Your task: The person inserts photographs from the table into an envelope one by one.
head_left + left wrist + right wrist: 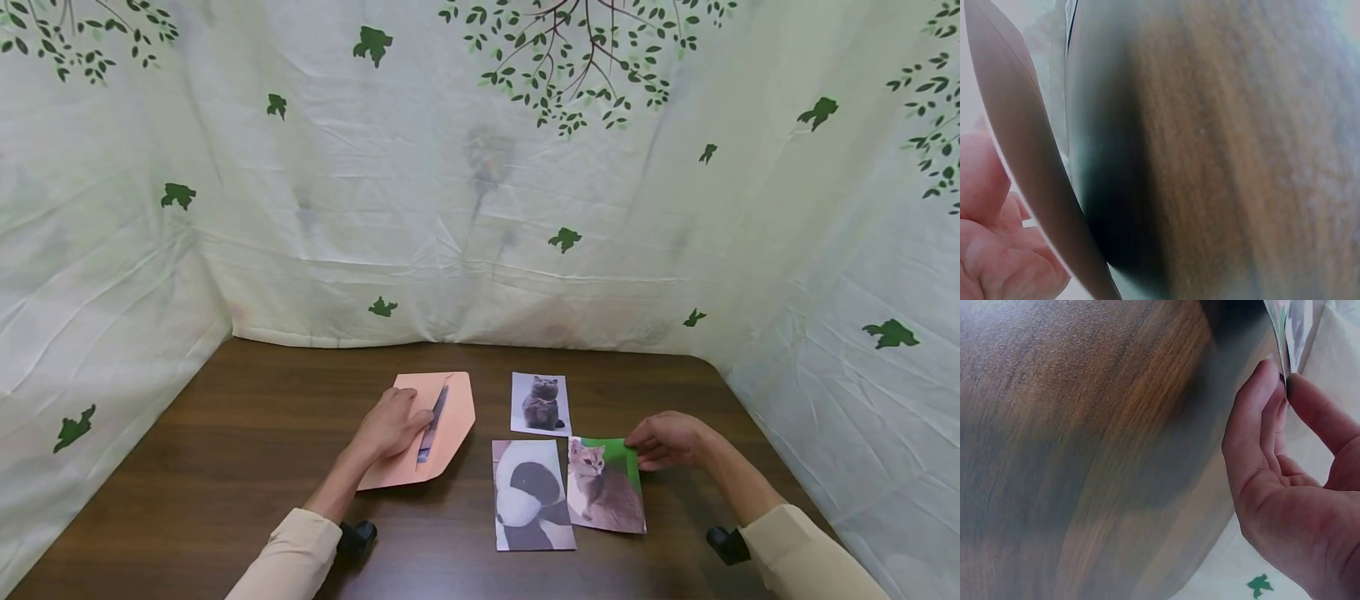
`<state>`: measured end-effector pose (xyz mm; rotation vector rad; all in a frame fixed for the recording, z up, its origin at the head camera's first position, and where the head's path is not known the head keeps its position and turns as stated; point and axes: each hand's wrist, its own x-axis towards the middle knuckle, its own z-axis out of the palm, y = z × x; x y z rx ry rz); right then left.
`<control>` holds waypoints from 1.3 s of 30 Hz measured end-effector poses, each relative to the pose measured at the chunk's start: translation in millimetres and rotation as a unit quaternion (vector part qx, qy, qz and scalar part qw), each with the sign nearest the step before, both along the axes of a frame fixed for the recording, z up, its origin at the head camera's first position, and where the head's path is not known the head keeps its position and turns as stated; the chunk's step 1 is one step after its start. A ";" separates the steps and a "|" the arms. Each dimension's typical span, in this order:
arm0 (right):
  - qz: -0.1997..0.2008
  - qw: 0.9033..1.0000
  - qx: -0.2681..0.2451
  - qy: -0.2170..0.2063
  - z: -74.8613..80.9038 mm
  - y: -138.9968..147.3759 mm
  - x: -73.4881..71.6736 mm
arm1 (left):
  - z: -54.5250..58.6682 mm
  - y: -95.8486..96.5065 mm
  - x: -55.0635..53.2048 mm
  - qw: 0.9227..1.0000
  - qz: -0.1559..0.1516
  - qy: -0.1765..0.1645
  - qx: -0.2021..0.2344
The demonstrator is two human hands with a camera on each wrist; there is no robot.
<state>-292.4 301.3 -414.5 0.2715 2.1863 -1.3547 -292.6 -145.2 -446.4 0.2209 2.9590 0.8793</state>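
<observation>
My left hand (pixel 390 422) grips a peach-coloured envelope (pixel 456 429), its thumb lying on the near face. Through the envelope's opening shows a strip of a bluish picture card (pixel 431 433). In the left wrist view the envelope (pixel 1025 131) stands tilted above the table. Between thumb and fingers, my right hand (pixel 670 440) pinches the top right corner of a photo of a light-coloured cat on green (pixel 607 492). The right wrist view shows this pinch at the edge of the photo (pixel 1280 331).
A photo of a grey cat (pixel 542 404) lies behind the pinched one. Left of that is a photo of a white and dark rounded shape (pixel 531 500). The brown wooden table (pixel 262 433) meets leaf-printed white cloth (pixel 337 250) at the back and sides.
</observation>
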 end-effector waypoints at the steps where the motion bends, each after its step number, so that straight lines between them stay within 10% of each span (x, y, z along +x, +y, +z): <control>1: 0.001 1.000 -0.001 0.000 -0.3 0.1 0.0 | -0.2 -0.4 0.1 1.000 0.000 0.000 -0.001; 39: 0.003 0.999 -0.041 -0.004 14.6 15.1 -4.2 | -0.4 0.3 0.2 1.000 0.006 -0.004 -0.003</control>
